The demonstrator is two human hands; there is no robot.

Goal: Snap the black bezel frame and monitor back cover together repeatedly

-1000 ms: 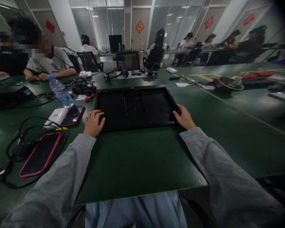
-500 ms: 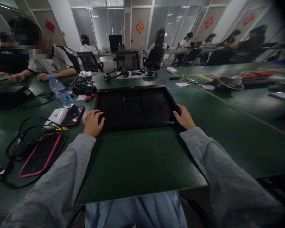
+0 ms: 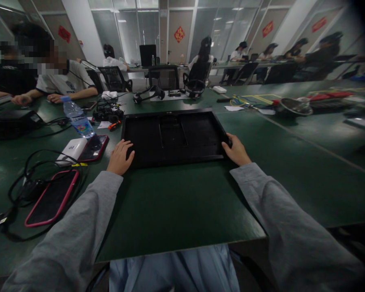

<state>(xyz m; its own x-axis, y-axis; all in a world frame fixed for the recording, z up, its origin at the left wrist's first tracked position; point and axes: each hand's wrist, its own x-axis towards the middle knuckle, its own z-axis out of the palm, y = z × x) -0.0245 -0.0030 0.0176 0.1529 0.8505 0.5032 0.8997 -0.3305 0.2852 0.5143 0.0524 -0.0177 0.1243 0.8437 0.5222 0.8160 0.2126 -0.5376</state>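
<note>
A black, shallow, rectangular frame with a raised rim (image 3: 197, 152) lies on the green table, a recessed panel with two ridges at its middle. A small light mark shows on its far rim. My left hand (image 3: 120, 157) holds its near left corner, fingers bent over the rim and thumb toward the inside. On the opposite side, my right hand (image 3: 236, 150) grips the right rim, with the thumb on top and the other fingers partly hidden behind the edge.
Left of the frame are a water bottle (image 3: 78, 118), a white box (image 3: 72, 151), a dark phone (image 3: 94, 148), a pink-edged phone (image 3: 53, 198) and a looped black cable (image 3: 10, 186). A metal bowl (image 3: 293, 106) stands far right. A person (image 3: 69, 81) sits at the left.
My left hand's fingers have shifted very slightly on the rim. The black frame and my right hand stay in place.
</note>
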